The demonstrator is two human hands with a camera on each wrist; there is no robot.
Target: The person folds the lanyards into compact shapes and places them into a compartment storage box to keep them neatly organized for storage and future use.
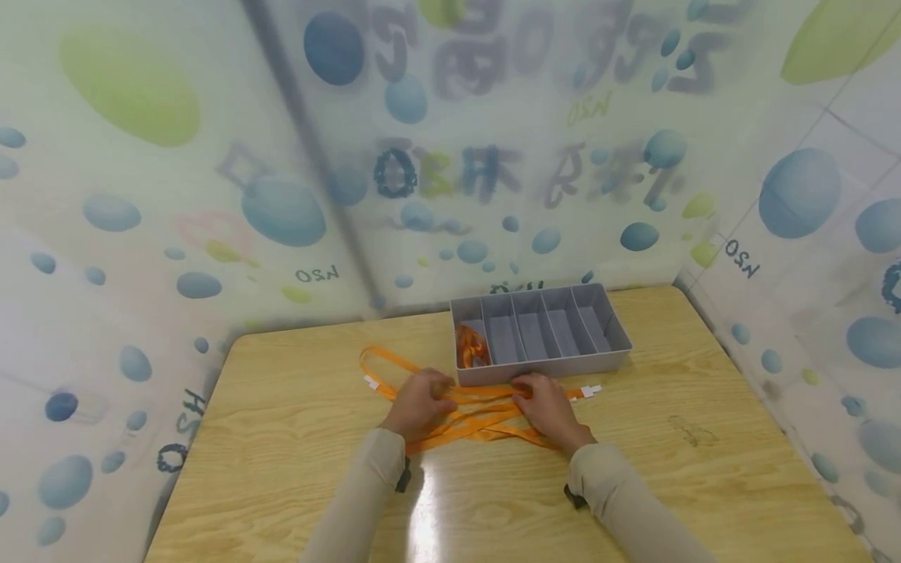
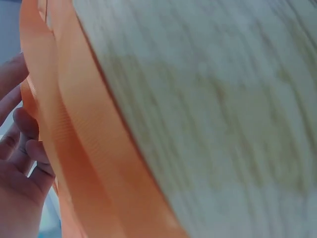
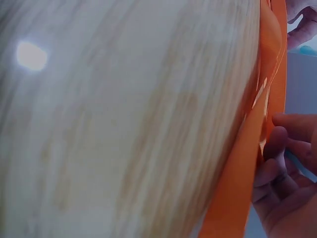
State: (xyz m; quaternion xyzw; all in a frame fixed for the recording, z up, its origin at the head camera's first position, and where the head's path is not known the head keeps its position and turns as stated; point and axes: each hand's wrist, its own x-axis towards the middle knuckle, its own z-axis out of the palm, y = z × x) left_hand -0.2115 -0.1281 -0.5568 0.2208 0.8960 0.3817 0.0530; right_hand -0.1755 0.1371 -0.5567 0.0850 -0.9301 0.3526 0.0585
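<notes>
Orange lanyards (image 1: pixel 486 426) lie spread in crossing strands on the table, in front of the grey tray. White plastic clips show at the left (image 1: pixel 371 382) and at the right (image 1: pixel 590 391). My left hand (image 1: pixel 418 403) holds the strands on the left side with curled fingers; its fingers (image 2: pixel 25 124) meet the orange band in the left wrist view. On the right side, my right hand (image 1: pixel 549 410) grips the strands close to the tray's front wall. In the right wrist view its curled fingers (image 3: pixel 277 144) are against the band, part of which they hide.
The grey divided tray (image 1: pixel 549 366) stands at the back of the wooden table (image 1: pixel 296 469). A shiny orange bundle (image 1: pixel 472 348) sits in its leftmost compartment. Patterned curtain-like walls (image 1: pixel 422 258) rise behind and at both sides.
</notes>
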